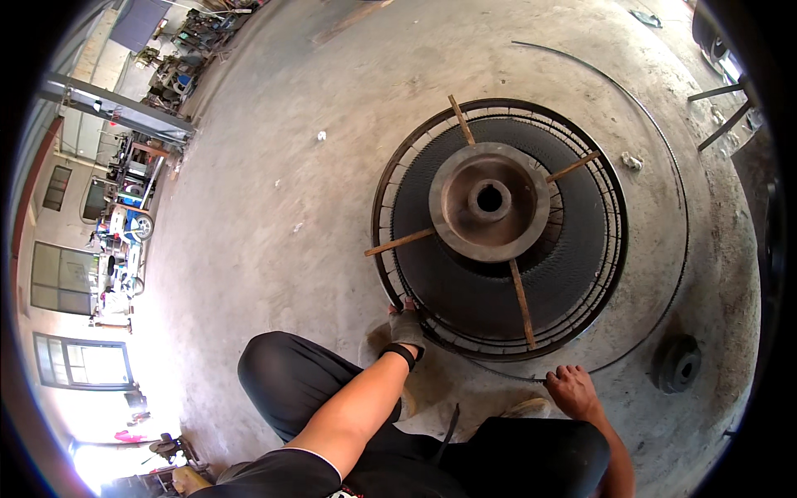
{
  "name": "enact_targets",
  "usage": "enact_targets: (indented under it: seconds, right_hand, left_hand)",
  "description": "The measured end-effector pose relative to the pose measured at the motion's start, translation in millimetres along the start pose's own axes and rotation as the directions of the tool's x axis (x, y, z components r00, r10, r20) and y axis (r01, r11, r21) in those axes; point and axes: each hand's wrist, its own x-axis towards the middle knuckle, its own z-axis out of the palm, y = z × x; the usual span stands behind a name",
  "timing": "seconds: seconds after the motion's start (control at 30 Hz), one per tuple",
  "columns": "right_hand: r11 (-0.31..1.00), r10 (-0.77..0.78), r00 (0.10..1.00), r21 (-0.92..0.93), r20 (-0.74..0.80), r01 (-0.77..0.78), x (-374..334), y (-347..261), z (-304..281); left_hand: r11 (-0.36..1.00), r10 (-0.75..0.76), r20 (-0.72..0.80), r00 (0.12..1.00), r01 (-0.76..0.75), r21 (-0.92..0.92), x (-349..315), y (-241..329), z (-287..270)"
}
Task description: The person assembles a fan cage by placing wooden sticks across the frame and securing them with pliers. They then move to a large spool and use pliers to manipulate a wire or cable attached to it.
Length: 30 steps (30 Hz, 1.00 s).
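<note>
A large round metal assembly [506, 303] with a dark ribbed disc inside a slotted outer ring lies on the floor before me. A metal hub [444, 224] with a keyed bore sits on it, and several wooden sticks [521, 303] reach outward from the hub. My left hand [404, 324], in a grey glove, is closed at the ring's near-left edge; what its fingers pinch is partly hidden. Bare and closed, my right hand [573, 392] grips a long thin dark strip [682, 249] near the assembly's near side. The strip curves around the right and toward the far side.
A dark round metal part [678, 365] lies on the concrete floor at the right. A crumpled scrap [632, 161] sits between ring and strip. Metal legs [724, 124] stand far right. Machines and clutter [124, 216] line the left wall. My bent knees [286, 373] flank the near side.
</note>
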Motion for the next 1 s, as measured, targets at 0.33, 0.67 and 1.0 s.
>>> enact_targets:
  seconds: [0.33, 0.67, 1.0]
  right_hand:
    - [0.985, 0.102, 0.987, -0.153, 0.128, -0.082, -47.5, 51.8, -7.8]
    - [0.898, 0.174, 0.98, -0.394, -0.092, -0.197, -113.6, 95.8, -39.1]
    - [0.91, 0.41, 0.831, -0.118, 0.374, -0.397, -144.5, 39.5, -37.4]
  left_hand:
    - [0.981, -0.038, 0.124, 0.992, 0.06, -0.184, 2.5, -7.8, -4.2]
    - [0.989, -0.092, -0.082, 0.992, 0.101, 0.104, 4.9, 23.9, 6.2]
    - [0.999, -0.02, 0.05, 0.999, 0.022, -0.042, 51.6, 29.5, 6.1]
